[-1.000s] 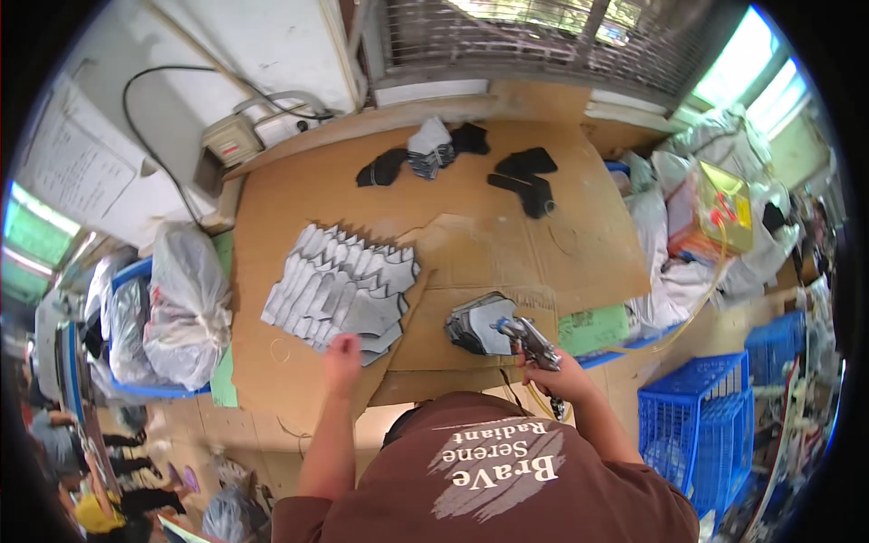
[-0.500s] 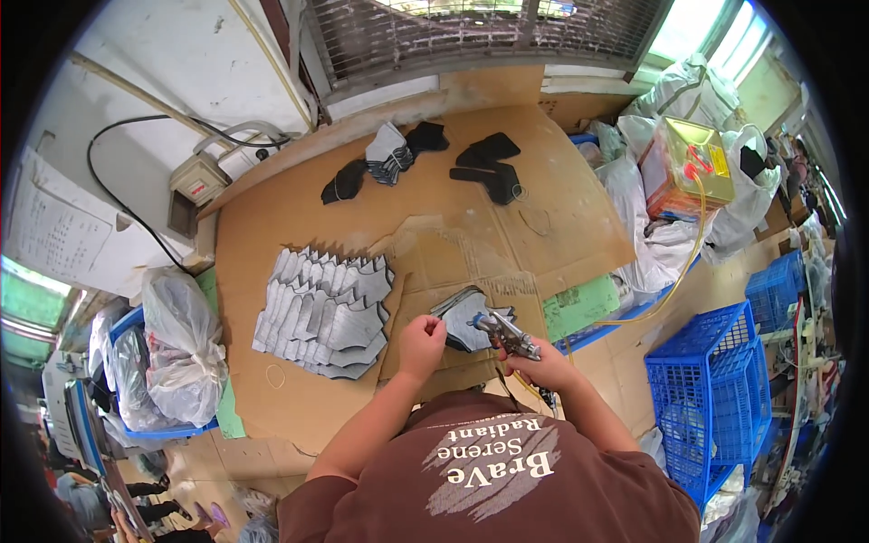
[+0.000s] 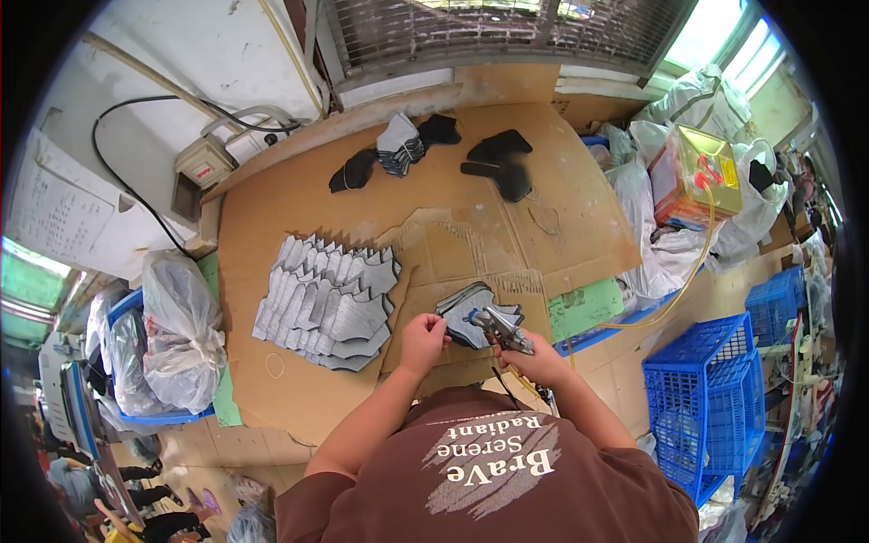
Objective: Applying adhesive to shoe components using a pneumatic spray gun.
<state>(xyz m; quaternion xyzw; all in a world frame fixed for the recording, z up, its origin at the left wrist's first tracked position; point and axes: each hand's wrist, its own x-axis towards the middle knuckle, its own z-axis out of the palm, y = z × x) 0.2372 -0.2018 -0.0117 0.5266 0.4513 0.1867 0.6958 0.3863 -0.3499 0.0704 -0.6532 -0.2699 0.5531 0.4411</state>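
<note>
My right hand is wrapped round a metal spray gun, its nozzle pointing over a small stack of grey, dark-edged cut pieces on the cardboard. At the stack's left edge, my left hand is closed with its fingertips pinched together. Whether a piece is between those fingertips cannot be made out. To the left, overlapping rows of grey cut pieces are fanned out on the cardboard.
Cardboard covers the worktop. Bundled grey pieces and black pieces lie at the back. A yellow hose runs to a tin at right. Blue crates stand right, bagged goods left.
The whole view has shifted slightly. My right hand has brought the spray gun a little to the left and lower over the small stack. My left hand stays pinched beside it.
</note>
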